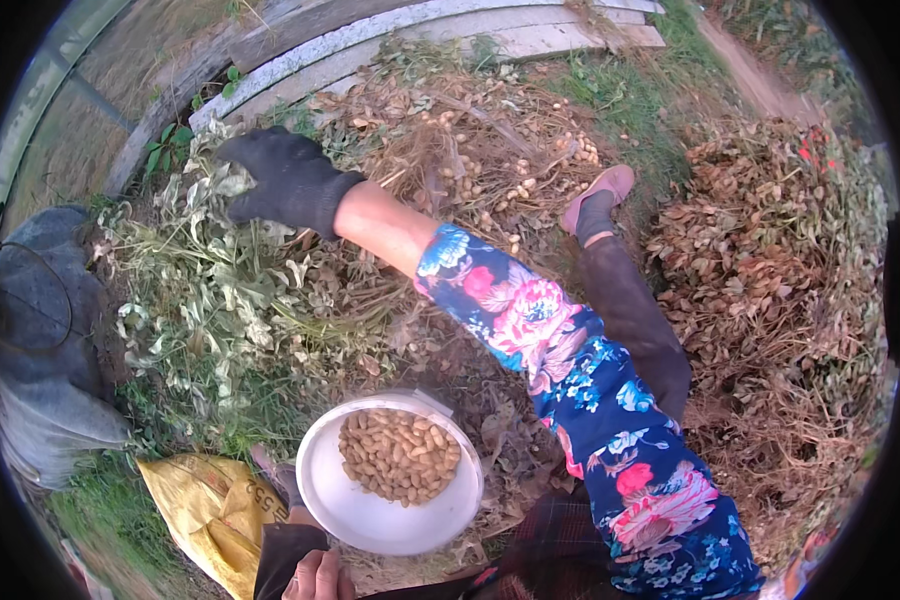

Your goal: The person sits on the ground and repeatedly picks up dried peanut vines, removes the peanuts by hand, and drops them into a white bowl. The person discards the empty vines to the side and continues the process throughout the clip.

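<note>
My right hand (289, 180), in a dark knit glove, reaches across to the far left. Its thumb and fingers are around withered leaves of the pulled peanut plants (225, 300); the fingertips are partly hidden in the foliage. At the bottom edge my left hand (319, 577) is bare and cut off by the frame. Its curled fingers are beside my dark trouser leg, and whatever lies under them is hidden. Between my legs stands a white plastic bucket (326, 491), with unshelled peanuts (401, 457) inside.
Dried vines with peanut pods (461, 176) lie ahead, near my pink shoe (619, 184). A brown heap of dried plants (750, 262) rises at right. Boards (450, 30) border the far side. A yellow woven sack (210, 517) and grey cloth (45, 337) are at left.
</note>
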